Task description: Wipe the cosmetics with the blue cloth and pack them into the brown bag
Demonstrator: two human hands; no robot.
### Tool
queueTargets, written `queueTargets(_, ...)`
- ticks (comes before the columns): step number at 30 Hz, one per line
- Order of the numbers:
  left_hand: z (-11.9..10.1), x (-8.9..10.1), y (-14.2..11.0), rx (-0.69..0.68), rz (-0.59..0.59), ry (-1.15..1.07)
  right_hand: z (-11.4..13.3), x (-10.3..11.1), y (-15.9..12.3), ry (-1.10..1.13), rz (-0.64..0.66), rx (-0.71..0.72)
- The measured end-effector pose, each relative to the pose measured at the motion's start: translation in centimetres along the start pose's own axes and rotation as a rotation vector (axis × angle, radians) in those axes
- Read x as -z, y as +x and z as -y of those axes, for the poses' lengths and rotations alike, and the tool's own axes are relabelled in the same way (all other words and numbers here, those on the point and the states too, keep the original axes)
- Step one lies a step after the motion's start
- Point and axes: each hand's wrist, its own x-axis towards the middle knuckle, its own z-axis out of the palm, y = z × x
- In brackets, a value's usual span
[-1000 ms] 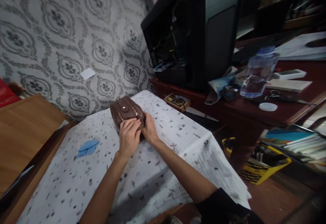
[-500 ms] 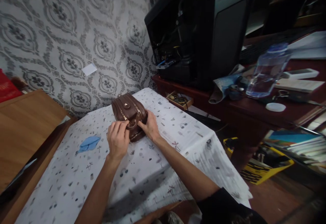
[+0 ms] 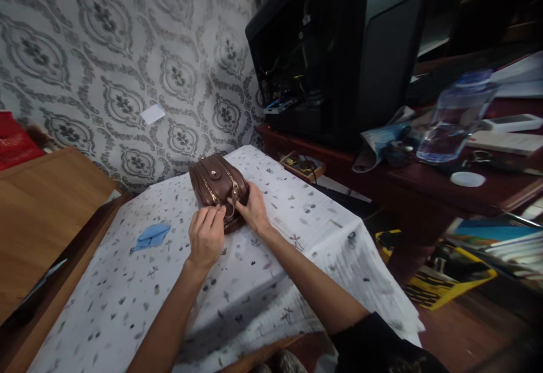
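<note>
A brown leather handbag (image 3: pixel 211 170) with gold zippers and a round stud lies on the patterned white cloth. My left hand (image 3: pixel 207 236) is closed, its fingers pinched at the bag's near end, by the end of one zipper. The small part between those fingertips is hidden. On the other side, my right hand (image 3: pixel 255 210) grips the bag's near right corner, thumb on top beside a leather strap loop. To the left a folded light blue cloth (image 3: pixel 153 236) rests on its own.
The white cloth (image 3: pixel 123 282) covers the table and hangs over its right side. A small open tray (image 3: pixel 302 164) with cables, a dark computer case (image 3: pixel 339 61) and a clear water bottle (image 3: pixel 449 121) are on the right. A yellow crate (image 3: pixel 445 291) stands below.
My left hand has shifted slightly right and toward me along the bag's near end. My right hand stays on the bag's corner. The whole view has shifted a little.
</note>
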Motion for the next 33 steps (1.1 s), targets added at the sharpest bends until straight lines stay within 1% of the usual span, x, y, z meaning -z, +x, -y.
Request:
queueTargets(9, -0.3, 0.0, -0.6, -0.007, 0.07, 0.006, -0.3, 0.1, 0.1, 0.021, 0.028, 0.023)
queueTargets(13, -0.5, -0.1, -0.1, 0.023, 0.14, 0.039, -0.2, 0.0, 0.1, 0.02, 0.02, 0.009)
queueTargets(15, -0.7, -0.2, 0.5, 0.052, 0.155, 0.055, -0.1, 0.0, 0.1, 0.022, 0.022, 0.007)
queueTargets(19, -1.0, -0.4, 1.9, 0.081, 0.158, 0.062, -0.1, 0.0, 0.0, 0.036, 0.016, 0.022)
queueTargets(22, -1.0, -0.7, 2.5, 0.033, 0.11, 0.023, -0.2, -0.1, -0.1, 0.044, 0.007, 0.027)
queueTargets(24, -1.0, -0.9, 2.5, -0.016, 0.057, -0.024, -0.3, -0.1, -0.2, 0.048, -0.004, 0.023)
queueTargets(26, -1.1, -1.3, 2.3, -0.049, 0.028, -0.08, -0.4, -0.2, -0.2, 0.051, -0.007, 0.018)
queueTargets(33, -1.4, -2.3, 1.4, -0.052, 0.087, -0.233, -0.3, -0.2, -0.3, 0.068, -0.024, 0.03)
